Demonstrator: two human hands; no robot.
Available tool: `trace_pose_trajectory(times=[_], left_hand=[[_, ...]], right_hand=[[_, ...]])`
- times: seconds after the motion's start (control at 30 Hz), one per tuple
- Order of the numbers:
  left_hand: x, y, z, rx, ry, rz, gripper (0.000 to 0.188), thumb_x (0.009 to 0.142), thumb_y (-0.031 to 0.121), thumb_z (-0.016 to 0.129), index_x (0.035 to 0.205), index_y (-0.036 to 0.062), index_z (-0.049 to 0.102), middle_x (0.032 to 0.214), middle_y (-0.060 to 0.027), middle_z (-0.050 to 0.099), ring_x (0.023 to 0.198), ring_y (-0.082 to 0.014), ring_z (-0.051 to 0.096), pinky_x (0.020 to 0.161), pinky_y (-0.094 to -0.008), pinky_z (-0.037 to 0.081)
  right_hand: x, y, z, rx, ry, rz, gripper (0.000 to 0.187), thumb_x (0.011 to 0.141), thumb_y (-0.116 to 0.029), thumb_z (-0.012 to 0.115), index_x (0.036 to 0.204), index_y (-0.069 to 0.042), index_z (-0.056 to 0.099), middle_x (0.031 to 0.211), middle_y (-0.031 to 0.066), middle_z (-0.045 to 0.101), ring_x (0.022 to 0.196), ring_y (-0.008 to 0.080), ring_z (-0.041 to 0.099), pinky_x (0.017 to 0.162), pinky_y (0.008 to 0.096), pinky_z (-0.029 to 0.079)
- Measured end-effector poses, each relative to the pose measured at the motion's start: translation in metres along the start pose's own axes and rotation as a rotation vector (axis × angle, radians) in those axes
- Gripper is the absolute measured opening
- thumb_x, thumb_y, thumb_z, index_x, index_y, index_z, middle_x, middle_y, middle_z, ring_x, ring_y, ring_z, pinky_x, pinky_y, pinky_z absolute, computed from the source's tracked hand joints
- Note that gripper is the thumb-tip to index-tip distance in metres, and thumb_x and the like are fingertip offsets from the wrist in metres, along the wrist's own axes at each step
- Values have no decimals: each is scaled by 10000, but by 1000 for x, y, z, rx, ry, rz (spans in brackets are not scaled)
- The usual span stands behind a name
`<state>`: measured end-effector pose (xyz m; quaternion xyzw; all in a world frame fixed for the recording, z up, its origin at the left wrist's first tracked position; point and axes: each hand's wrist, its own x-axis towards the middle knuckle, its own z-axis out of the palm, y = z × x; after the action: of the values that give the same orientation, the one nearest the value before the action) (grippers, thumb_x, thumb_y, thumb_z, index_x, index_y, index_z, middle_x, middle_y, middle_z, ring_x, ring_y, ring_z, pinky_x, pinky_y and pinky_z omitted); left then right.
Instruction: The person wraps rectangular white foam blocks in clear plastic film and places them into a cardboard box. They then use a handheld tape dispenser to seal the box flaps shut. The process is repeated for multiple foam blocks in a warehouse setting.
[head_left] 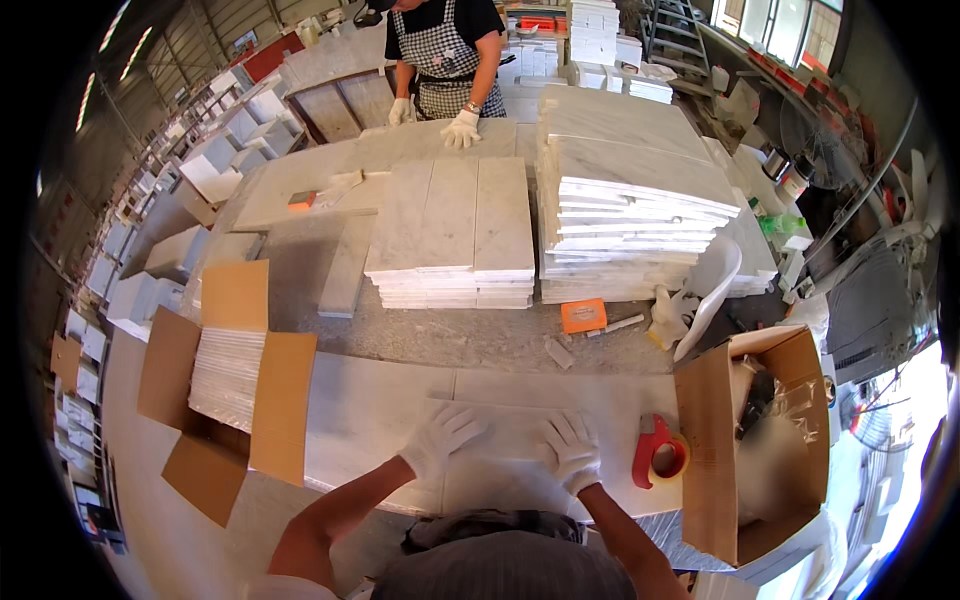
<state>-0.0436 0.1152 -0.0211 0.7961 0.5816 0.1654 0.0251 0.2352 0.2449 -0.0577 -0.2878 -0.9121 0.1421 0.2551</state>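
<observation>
- White marble slab [513,428], grey-veined, lies flat on the near tabletop [360,400], directly before the wearer;
- Left hand [443,440], gloved, rests palm-down at the slab's left end; its fingers are extended and slightly spread, pinching nothing;
- Right hand [572,450], also gloved, rests at the opposite end; its fingers too are straight and a little apart;
- Step in hand, by appearance, is steadying or smoothing the slab; the next move, if a lift, would call for fingers hooked under both ends with even support;
- Red tape dispenser [652,438] lies just beside the right hand; past it, an open cardboard box [705,460] holds clear wrapping and blurred contents;
- Second open carton [285,400], at left, holds tightly packed white tiles [228,375];
- Farther off stand a low slab stack [450,220] and a taller stack [640,150], an orange box [583,316] before the latter;
- Beyond, an aproned co-worker [450,60] rests one gloved palm on pale stone [425,142].
</observation>
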Motion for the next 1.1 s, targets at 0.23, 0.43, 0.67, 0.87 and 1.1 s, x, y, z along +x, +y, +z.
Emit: trace_pose_trajectory(times=[0.23, 0.43, 0.67, 0.87, 1.1], left_hand=[[170, -16, -99, 78, 360, 26, 507, 829, 287, 757, 1290, 151, 595, 1289, -113, 583, 1111, -314, 577, 947, -508, 482], [336, -11, -135, 419, 371, 173, 559, 872, 469, 671, 1333, 175, 555, 1338, -77, 539, 1271, -305, 483, 1007, -519, 447], [435, -43, -139, 560, -18, 22, 757, 882, 561, 615, 1505, 204, 376, 1528, -129, 402, 1381, -349, 401, 1034, -555, 430], [449, -45, -153, 582, -153, 76, 704, 925, 513, 577, 1490, 146, 371, 1380, -193, 533, 1150, -356, 604, 913, -494, 523], [486, -19, -235, 194, -455, -152, 429, 940, 353, 541, 1239, 45, 542, 1046, -205, 653, 913, -328, 657, 793, -455, 517]], right_hand=[[-3, -3, 8, -55, 56, -9, 345, 806, -274, 653, 1121, -134, 674, 1219, 70, 626, 1195, 315, 555, 1034, 525, 424], [-4, 8, 6, -24, 101, -17, 334, 793, -240, 668, 1108, -129, 681, 1202, 71, 634, 1181, 306, 570, 1041, 502, 440], [-3, 6, 7, 35, 119, -10, 377, 775, -237, 700, 1131, -115, 678, 1233, 71, 620, 1198, 292, 555, 1049, 476, 448], [3, 3, 4, 44, 120, 14, 372, 771, -224, 708, 1124, -110, 687, 1222, 73, 630, 1186, 298, 567, 1043, 484, 454], [-4, 13, 12, 53, 122, 31, 360, 780, -229, 700, 1117, -105, 679, 1192, 77, 638, 1147, 309, 584, 997, 488, 471]])
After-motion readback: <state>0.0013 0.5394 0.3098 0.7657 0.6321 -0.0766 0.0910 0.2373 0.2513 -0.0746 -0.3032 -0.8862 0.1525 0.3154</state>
